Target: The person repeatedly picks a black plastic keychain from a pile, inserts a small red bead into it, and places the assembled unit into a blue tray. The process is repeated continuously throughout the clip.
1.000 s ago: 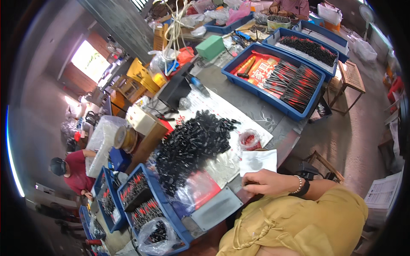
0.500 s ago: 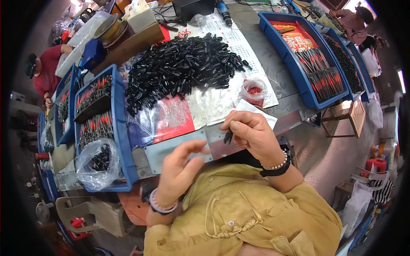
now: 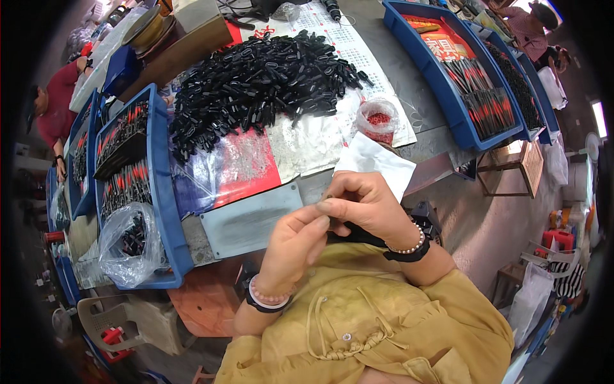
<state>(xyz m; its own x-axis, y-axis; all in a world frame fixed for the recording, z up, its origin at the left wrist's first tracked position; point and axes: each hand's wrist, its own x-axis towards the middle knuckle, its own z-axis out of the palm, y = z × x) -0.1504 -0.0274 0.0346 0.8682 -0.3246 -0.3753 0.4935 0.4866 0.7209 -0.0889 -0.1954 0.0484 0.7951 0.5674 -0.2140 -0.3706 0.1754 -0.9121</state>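
Note:
My right hand (image 3: 369,208) is closed in a pinch just beyond my body, at the table's near edge. Half a second ago a small black plastic piece showed in it; now the fingers mostly cover what they hold. Thumb and fingertips of my left hand (image 3: 291,246) are pressed together against the right fingertips, and whatever is between them is hidden. A grey metal plate (image 3: 246,221) lies left of the hands. White paper (image 3: 377,165) sits just beyond the right hand, near a plastic-lined tub of small red pieces (image 3: 378,121).
A large heap of black plastic pieces (image 3: 262,86) covers the table's middle. Blue trays of black-and-red parts stand on the left (image 3: 163,192) and right (image 3: 441,96). A clear plastic bag (image 3: 131,246) hangs over the left tray. Other people (image 3: 61,105) are farther off.
My left hand, fingers apart before, has moved right and closed against the right hand's fingertips. The black piece has become mostly hidden. The whole view has shifted slightly.

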